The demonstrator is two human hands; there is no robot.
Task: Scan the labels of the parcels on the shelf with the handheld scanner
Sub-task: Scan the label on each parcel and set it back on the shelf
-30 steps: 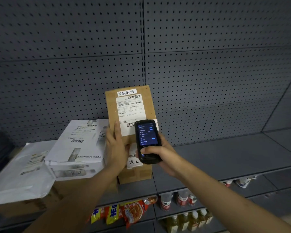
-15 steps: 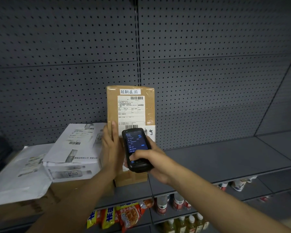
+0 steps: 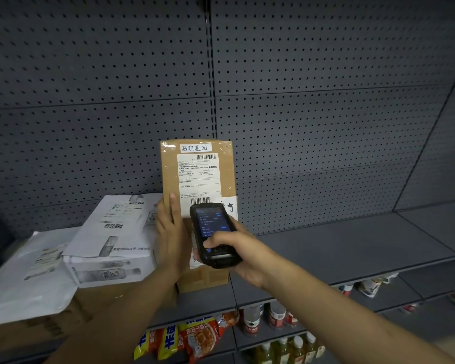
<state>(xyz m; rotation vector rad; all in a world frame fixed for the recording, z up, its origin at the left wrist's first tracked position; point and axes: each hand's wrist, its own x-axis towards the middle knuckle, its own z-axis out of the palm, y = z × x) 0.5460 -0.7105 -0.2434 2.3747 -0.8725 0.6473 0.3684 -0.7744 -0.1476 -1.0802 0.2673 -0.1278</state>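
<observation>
Left hand [image 3: 170, 232], fingers flat together, props cardboard parcel [image 3: 197, 179] upright so its label [image 3: 199, 177] faces out; right hand [image 3: 243, 254], fingers wrapped, aims handheld scanner [image 3: 214, 233] at the barcode.

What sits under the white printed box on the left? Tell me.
The white printed box rests on a flat brown carton, beside a white mailer bag on the same carton. The carton's top under them is covered, so anything between cannot be seen.
</observation>
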